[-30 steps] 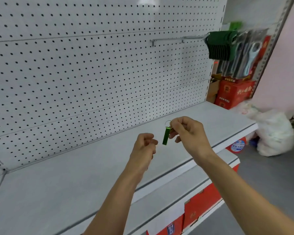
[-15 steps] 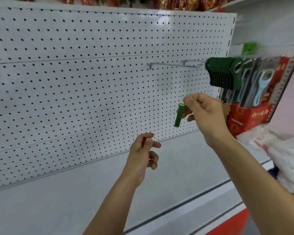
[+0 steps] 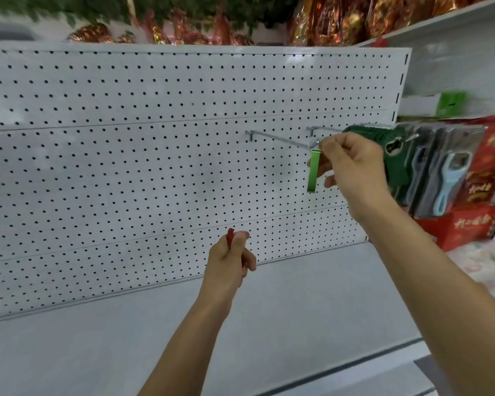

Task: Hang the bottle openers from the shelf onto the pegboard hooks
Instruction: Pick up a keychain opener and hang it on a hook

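A green bottle opener (image 3: 313,171) hangs upright just right of the frame's center, its metal ring (image 3: 316,143) pinched between the thumb and forefinger of the right hand (image 3: 353,167). The ring sits at the outer tip of a long metal hook (image 3: 277,138) that juts from the pegboard (image 3: 126,167); whether the ring is already over the tip cannot be told. The other fingers of that hand curl loosely behind the opener.

Lower down, near the middle of the frame, the left hand (image 3: 229,258) is clenched around a red bottle opener (image 3: 230,237), of which only the top end shows above the thumb. This hand is well apart from the hook and hovers in front of the lower pegboard.

A second hook (image 3: 325,128) starts just right of the first, and a thick bunch of dark green openers (image 3: 389,158) hangs from it, partly behind the right hand. Further right hang packaged openers with grey and light blue handles (image 3: 446,178), and behind them stand red boxes (image 3: 466,224).

The grey shelf (image 3: 312,310) spreads across the bottom of the frame beneath both forearms. Along the top edge, above the pegboard, lie blurred red and gold wrapped goods (image 3: 340,18) and green foliage (image 3: 69,10).
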Demonstrator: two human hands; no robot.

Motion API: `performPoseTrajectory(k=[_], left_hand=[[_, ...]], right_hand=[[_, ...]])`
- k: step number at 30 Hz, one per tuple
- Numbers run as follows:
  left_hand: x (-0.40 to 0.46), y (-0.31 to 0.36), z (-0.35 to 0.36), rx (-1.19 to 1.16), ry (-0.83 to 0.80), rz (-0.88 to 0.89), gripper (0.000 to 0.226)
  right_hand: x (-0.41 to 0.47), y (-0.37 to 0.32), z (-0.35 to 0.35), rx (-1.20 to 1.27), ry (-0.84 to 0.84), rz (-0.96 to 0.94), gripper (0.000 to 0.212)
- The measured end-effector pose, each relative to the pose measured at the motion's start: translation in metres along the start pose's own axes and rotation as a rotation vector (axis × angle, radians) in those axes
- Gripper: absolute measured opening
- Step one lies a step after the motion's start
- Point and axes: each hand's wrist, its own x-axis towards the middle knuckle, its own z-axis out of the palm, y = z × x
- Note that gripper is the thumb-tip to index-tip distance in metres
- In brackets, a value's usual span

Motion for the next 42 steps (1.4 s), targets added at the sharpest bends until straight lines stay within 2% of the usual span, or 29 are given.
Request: performPoseTrajectory(k=[4,9,14,20,23,28,33,36,38,40,42], left_hand=[[0.002,0.007,0.012,-0.078,0.034,0.008,0.028],[0.003,0.014,0.019,-0.141,0.037,0.031,0.031],[0.010,0.021,0.020,-0.073,0.095,0.030,0.033],[0.021,0.030,0.017,0.100,0.168,-0.003,0.035],[0.024,0.033,0.016,0.027,0.146,-0.001,0.030],[0.021,0.032,0.021,-0.182,0.092,0.003,0.025],[0.019,0.027,0.032,-0.248,0.099,0.027,0.025],[0.017,0.023,0.035,-0.264,0.123,0.025,0.027],[0.017,0.021,0.035,-0.254,0.146,0.011,0.027],[0.015,0.020,0.035,-0.255,0.148,-0.007,0.028],[0.014,0.021,0.035,-0.251,0.142,-0.016,0.028]], right_hand=[[0.016,0.012,0.001,-0.031,-0.085,0.026,0.021],[0.038,0.024,0.012,-0.064,-0.152,0.027,0.013],[0.055,0.037,0.026,-0.066,-0.189,0.033,0.022],[0.065,0.046,0.035,-0.062,-0.182,0.015,0.011],[0.065,0.050,0.034,-0.031,-0.186,0.006,0.014],[0.037,0.066,0.024,0.010,-0.141,0.017,0.007],[-0.029,0.086,0.018,-0.016,-0.342,0.045,0.009],[-0.058,0.089,0.019,-0.080,-0.425,-0.004,0.007],[-0.068,0.089,0.020,-0.190,-0.447,-0.072,0.015],[-0.072,0.089,0.020,-0.354,-0.465,-0.198,0.023],[-0.072,0.090,0.022,-0.486,-0.465,-0.331,0.022]])
